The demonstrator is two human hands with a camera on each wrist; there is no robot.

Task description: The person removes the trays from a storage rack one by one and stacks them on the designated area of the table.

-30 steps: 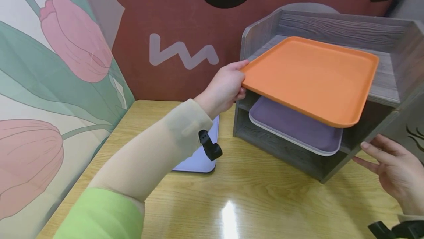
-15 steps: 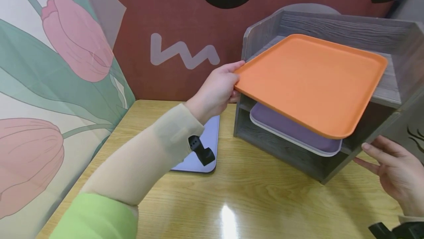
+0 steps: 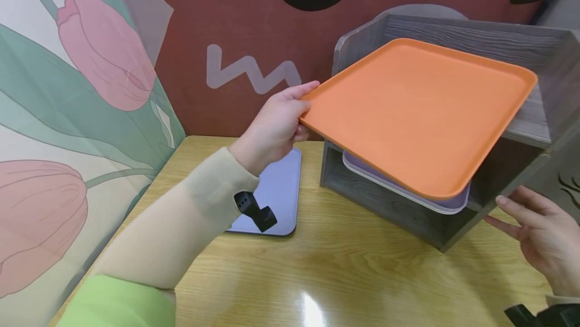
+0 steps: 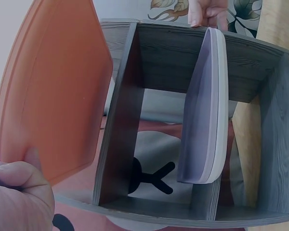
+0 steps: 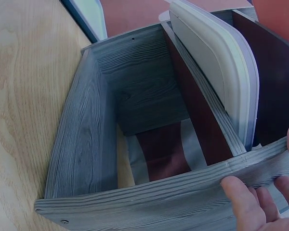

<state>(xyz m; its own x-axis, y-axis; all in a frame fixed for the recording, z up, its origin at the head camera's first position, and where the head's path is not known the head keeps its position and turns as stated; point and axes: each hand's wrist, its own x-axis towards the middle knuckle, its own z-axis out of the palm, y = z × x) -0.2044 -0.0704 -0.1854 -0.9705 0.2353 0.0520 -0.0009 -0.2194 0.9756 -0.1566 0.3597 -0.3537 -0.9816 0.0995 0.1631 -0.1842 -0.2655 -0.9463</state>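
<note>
Okay, you've shifted the orange, rectangular, round-cornered plastic tray [image 3: 417, 115] since a second ago: it sits further left and nearer the camera, and it hides more of the purple, pale-rimmed tray [image 4: 200, 115] on the middle shelf of the grey wood-grain shelf unit [image 3: 471, 32]. More of the flat lavender tray [image 3: 281, 191] on the yellow wood-grain table [image 3: 344, 266], left of centre in the head view, shows past your arm now. Shelf unit and purple tray look unmoved. Judging by that, the draw-out is well along, with the orange tray in the air and not yet set down.

Grip: your bare left hand [image 3: 274, 125], mid-frame, grasps the orange tray by its left corner, some fingers curled beneath. Nearly all of the tray stretches right from the hold, tilted, across the upper right of the frame, so it'll probably want to droop at the far end. Can't tell whether any edge touches the unit; in the left wrist view it fills the upper left, beside the shelf boards. Your bare right hand [image 3: 544, 236], lower right, has the same place as before: fingers extended, touching the unit's side panel, not clenched, likely steadying it.
</note>
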